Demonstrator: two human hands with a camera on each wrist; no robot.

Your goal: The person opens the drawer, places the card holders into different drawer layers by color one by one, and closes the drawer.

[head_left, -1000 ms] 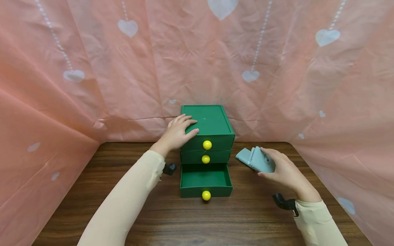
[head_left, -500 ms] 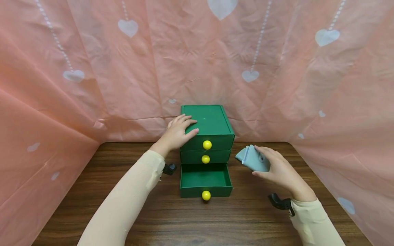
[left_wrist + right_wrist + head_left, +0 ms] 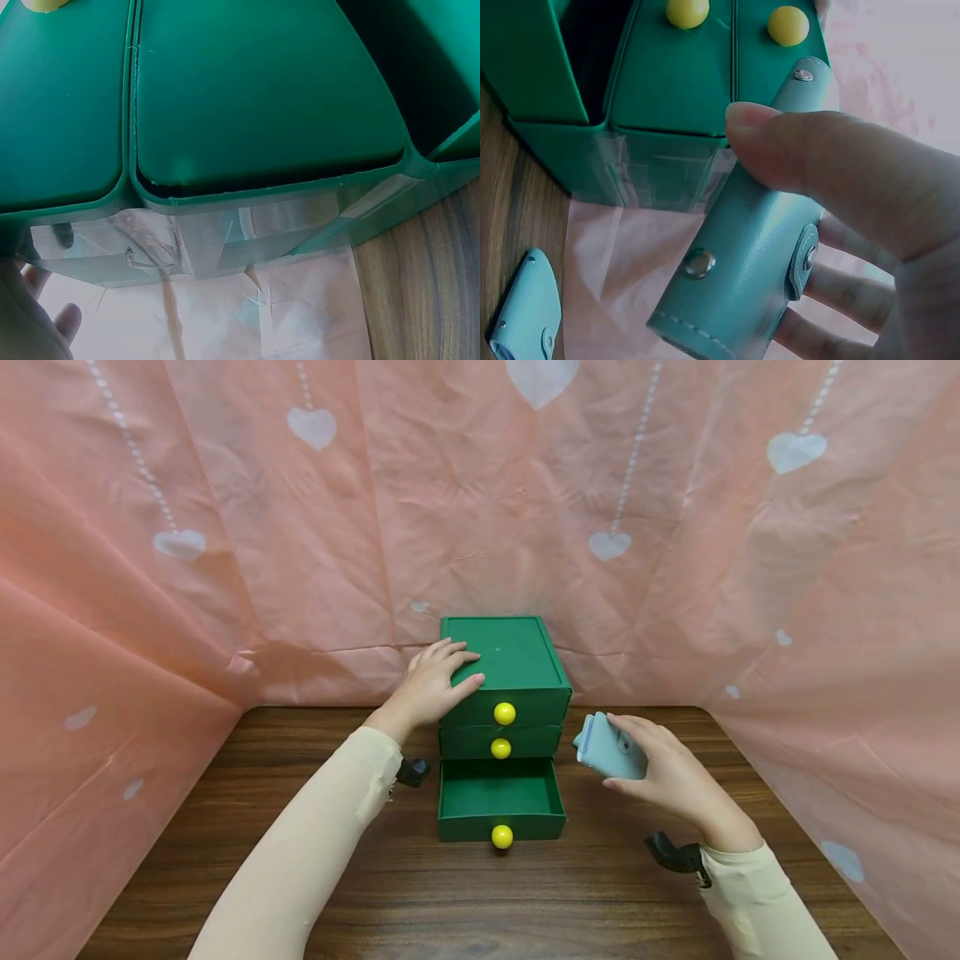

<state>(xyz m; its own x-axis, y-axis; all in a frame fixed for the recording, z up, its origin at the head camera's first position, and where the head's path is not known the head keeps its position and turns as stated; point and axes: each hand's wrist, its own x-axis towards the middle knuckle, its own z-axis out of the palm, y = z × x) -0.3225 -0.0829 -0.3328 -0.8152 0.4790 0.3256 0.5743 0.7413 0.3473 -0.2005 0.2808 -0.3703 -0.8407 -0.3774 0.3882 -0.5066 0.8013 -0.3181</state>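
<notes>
My left hand (image 3: 433,683) rests on the left edge of a green drawer cabinet (image 3: 510,652), fingers spread over its top. My right hand (image 3: 667,768) grips a light-blue leather case (image 3: 615,747) to the right of the cabinet, thumb on one side and fingers on the other. The right wrist view shows this case up close, with metal snaps, stitched edges and a small strap. A second light-blue case (image 3: 529,311) lies on the table; in the head view the held one covers most of it. The cabinet's bottom drawer (image 3: 501,789) is pulled out, with nothing in it.
Two upper drawers, each with a yellow knob (image 3: 505,713), are closed. The cabinet stands near the back of a brown wooden table (image 3: 450,910). Pink cloth (image 3: 480,510) with white hearts hangs behind and at both sides.
My right hand has shifted left toward the cabinet with the case, which now hides more of the second case. The left hand and the drawers have stayed put.
</notes>
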